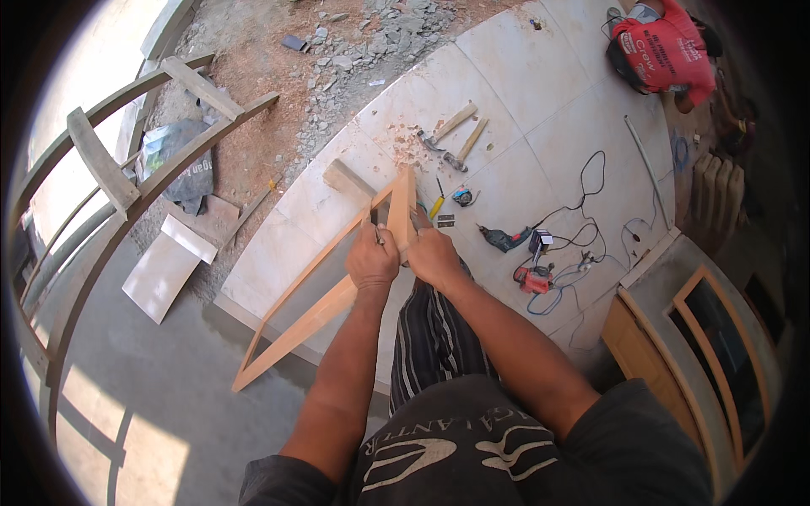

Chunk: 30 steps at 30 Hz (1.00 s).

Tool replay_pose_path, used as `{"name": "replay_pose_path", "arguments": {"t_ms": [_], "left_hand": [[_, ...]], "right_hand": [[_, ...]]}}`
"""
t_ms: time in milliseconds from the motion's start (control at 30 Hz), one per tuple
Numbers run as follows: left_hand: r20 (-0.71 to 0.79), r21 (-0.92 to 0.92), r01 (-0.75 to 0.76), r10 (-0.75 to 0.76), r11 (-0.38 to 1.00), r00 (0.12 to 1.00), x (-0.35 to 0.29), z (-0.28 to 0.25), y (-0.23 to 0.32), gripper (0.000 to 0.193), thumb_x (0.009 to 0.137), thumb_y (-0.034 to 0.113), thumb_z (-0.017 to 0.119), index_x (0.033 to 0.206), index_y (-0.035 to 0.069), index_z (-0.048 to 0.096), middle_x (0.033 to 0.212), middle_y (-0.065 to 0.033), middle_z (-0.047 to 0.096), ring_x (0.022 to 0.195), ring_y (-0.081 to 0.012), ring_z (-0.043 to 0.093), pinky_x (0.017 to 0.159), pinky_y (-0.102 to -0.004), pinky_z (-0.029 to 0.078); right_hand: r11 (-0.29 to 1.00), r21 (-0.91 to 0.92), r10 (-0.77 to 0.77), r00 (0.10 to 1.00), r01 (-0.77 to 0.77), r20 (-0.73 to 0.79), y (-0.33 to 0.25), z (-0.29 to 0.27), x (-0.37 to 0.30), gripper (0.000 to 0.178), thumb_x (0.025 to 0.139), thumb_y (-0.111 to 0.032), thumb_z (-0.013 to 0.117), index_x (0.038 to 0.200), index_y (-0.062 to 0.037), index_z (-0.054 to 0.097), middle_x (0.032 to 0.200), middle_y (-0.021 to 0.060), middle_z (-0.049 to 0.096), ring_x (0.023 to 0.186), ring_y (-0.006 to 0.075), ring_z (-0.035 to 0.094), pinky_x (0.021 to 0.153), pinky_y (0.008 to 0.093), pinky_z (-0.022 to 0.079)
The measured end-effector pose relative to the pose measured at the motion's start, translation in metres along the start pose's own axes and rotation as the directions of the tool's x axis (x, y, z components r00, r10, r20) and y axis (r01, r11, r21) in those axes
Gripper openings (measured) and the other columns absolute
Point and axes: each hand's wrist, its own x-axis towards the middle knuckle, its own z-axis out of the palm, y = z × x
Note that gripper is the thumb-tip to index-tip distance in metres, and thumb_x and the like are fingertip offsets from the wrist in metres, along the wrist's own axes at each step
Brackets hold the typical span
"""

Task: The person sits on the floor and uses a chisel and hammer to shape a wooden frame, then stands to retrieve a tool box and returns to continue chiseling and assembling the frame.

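A long, narrow light-wood frame (316, 314) stretches from the lower left to my hands, its near end raised over the tiles. My left hand (372, 255) is closed at the inner side of this end, with a small metallic piece showing by the thumb; what it grips is mostly hidden. On the other side, my right hand (433, 255) is wrapped against the frame's end rail, thumb along the wood. Just beyond lie a yellow-handled screwdriver (437, 205), a blue tape measure (462, 196) and dark hinges (445, 221). Two wooden-handled hammers (454, 122) rest farther off.
A wood block (348, 180) lies left of the frame's end. To the right are a corded drill (504, 238), a red power tool (533, 279) and tangled cables (584, 202). A person in red (662, 51) crouches at far right. Curved railing (169, 169) stands left; rubble (371, 46) lies beyond.
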Motion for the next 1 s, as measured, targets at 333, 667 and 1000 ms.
{"name": "replay_pose_path", "arguments": {"t_ms": [333, 667, 1000], "left_hand": [[-0.022, 0.006, -0.006, 0.006, 1.0, 1.0, 0.005, 0.0, 0.006, 0.027, 0.1, 0.029, 0.056, 0.088, 0.005, 0.061, 0.085, -0.0205, 0.069, 0.077, -0.0426, 0.066, 0.067, -0.0536, 0.051], [0.033, 0.032, 0.018, -0.019, 0.999, 0.999, 0.0, 0.0, 0.001, 0.026, 0.1, 0.029, 0.056, 0.091, 0.006, 0.063, 0.088, -0.0201, 0.07, 0.078, -0.0418, 0.067, 0.066, -0.0527, 0.051], [0.019, 0.013, 0.013, -0.013, 1.0, 1.0, 0.0, -0.003, 0.005, 0.027, 0.099, 0.029, 0.056, 0.086, 0.006, 0.059, 0.084, -0.0202, 0.068, 0.077, -0.043, 0.066, 0.066, -0.0534, 0.05]], "right_hand": [[0.983, -0.167, 0.08, 0.996, -0.072, 0.042, 0.044, 0.045, 0.055, 0.046, 0.097, -0.032, 0.057, 0.117, 0.0047, 0.074, 0.119, 0.0317, 0.071, 0.118, 0.0412, 0.068, 0.104, 0.046, 0.052], [0.98, -0.194, 0.051, 0.994, -0.032, 0.096, 0.033, 0.032, 0.041, 0.038, 0.095, -0.027, 0.06, 0.112, 0.0034, 0.077, 0.118, 0.0271, 0.073, 0.114, 0.0404, 0.07, 0.103, 0.0447, 0.053], [0.964, -0.265, 0.031, 0.99, 0.008, 0.14, 0.029, 0.027, 0.038, 0.044, 0.094, -0.036, 0.063, 0.119, -0.0026, 0.076, 0.144, 0.0203, 0.059, 0.141, 0.0304, 0.05, 0.111, 0.039, 0.046]]}}
